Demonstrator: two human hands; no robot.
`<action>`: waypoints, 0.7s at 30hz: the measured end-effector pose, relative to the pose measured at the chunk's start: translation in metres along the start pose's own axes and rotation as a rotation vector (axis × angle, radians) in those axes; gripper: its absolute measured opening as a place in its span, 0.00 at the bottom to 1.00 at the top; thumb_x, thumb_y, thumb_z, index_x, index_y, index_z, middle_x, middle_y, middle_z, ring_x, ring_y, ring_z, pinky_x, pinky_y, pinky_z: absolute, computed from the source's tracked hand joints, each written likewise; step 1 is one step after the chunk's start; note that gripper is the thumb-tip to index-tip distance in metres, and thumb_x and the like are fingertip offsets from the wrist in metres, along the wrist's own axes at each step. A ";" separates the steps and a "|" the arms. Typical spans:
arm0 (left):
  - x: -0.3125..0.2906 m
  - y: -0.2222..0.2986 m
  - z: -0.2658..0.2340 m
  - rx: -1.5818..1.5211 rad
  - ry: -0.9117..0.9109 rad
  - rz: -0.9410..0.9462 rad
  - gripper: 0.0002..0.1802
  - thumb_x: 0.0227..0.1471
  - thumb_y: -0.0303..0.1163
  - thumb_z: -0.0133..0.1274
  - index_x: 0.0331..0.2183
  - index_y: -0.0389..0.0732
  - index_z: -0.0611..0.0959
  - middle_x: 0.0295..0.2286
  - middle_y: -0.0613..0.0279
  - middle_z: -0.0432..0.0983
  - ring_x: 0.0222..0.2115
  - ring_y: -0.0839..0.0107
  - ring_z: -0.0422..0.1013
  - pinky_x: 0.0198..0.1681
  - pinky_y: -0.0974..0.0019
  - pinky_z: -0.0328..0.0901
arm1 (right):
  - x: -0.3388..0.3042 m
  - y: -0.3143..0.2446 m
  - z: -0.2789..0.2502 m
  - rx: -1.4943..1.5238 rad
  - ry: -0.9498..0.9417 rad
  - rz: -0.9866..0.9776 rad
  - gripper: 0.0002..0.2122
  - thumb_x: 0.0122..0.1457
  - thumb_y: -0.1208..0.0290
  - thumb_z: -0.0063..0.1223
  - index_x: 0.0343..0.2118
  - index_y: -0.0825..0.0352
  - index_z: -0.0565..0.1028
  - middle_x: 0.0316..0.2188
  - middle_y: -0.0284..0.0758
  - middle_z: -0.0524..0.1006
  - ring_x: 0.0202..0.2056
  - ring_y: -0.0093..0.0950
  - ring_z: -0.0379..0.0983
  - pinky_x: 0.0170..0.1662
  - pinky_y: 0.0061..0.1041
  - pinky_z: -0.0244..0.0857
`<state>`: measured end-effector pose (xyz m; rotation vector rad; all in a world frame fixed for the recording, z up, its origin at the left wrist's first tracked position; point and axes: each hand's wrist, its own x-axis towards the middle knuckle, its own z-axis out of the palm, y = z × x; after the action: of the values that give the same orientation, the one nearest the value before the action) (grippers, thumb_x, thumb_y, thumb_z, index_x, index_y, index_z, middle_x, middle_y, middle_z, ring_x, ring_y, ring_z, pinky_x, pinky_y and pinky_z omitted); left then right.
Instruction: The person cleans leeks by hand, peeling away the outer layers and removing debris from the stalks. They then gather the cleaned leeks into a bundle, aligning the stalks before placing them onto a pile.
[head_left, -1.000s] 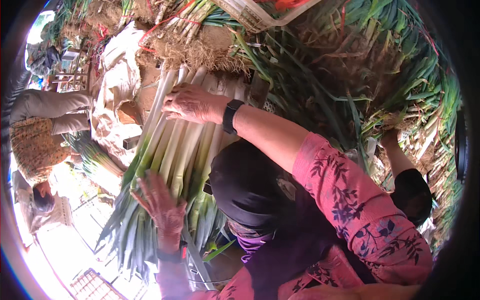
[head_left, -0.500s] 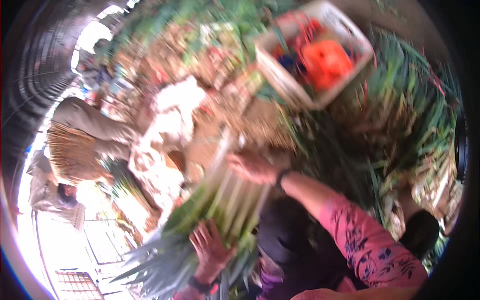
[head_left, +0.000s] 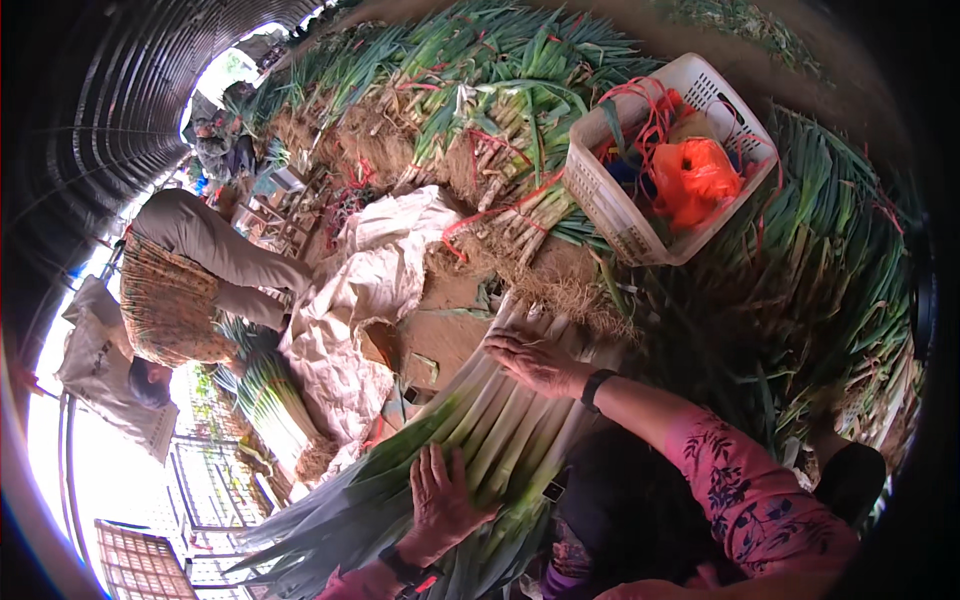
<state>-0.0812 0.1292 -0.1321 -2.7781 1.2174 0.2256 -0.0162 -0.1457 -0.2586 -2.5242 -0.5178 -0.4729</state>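
Observation:
A broad bunch of leeks (head_left: 492, 425) lies slantwise in front of me. Its roots (head_left: 575, 296) point to the far side and its dark green leaves (head_left: 340, 515) fan out at the lower left. My left hand (head_left: 440, 500) rests on top where the stalks turn green, fingers spread and open. Across the white stalks, close to the roots, my right hand (head_left: 535, 362) lies open with its fingers stretched flat. The undersides of the stalks are hidden.
A white plastic crate (head_left: 625, 215) with an orange bag (head_left: 690, 180) and red ties stands beyond. Piled leeks (head_left: 820, 230) lie right and at the back. A pale woven sack (head_left: 350, 300) spreads on the ground; left of it a person (head_left: 180, 290) bends over another leek bundle (head_left: 272, 395).
The view has shifted, so the crate, sack and leeks sit farther right and lower; the blur has cleared. Both my hands remain on the leeks.

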 end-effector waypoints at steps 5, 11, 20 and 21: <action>0.002 0.000 0.010 0.021 0.090 0.018 0.56 0.32 0.64 0.60 0.54 0.31 0.66 0.55 0.36 0.52 0.55 0.41 0.51 0.57 0.40 0.47 | 0.002 0.007 0.017 0.008 0.050 0.041 0.21 0.56 0.68 0.51 0.53 0.66 0.67 0.55 0.35 0.65 0.59 0.32 0.57 0.64 0.33 0.48; -0.011 -0.002 0.016 0.128 -0.006 0.028 0.63 0.31 0.68 0.57 0.59 0.33 0.59 0.58 0.35 0.47 0.59 0.41 0.46 0.60 0.41 0.42 | -0.006 -0.016 0.014 0.025 0.048 0.073 0.19 0.59 0.67 0.49 0.53 0.67 0.67 0.55 0.40 0.66 0.58 0.36 0.60 0.61 0.34 0.52; -0.002 -0.001 0.003 0.263 -0.088 -0.061 0.61 0.36 0.71 0.51 0.62 0.41 0.55 0.61 0.43 0.45 0.61 0.48 0.46 0.60 0.45 0.44 | -0.183 -0.050 -0.091 0.265 0.624 0.426 0.09 0.60 0.74 0.47 0.42 0.68 0.71 0.35 0.44 0.73 0.36 0.43 0.70 0.38 0.37 0.64; -0.009 -0.028 0.018 0.366 -0.015 -0.081 0.60 0.34 0.65 0.57 0.61 0.40 0.55 0.61 0.43 0.46 0.61 0.48 0.47 0.60 0.46 0.47 | -0.208 -0.061 -0.105 0.622 0.468 0.651 0.10 0.60 0.73 0.45 0.44 0.67 0.70 0.36 0.46 0.73 0.38 0.45 0.70 0.39 0.38 0.64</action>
<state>-0.0681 0.1572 -0.1476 -2.4952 1.0206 0.0129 -0.2470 -0.2096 -0.2370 -1.7554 0.2999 -0.5187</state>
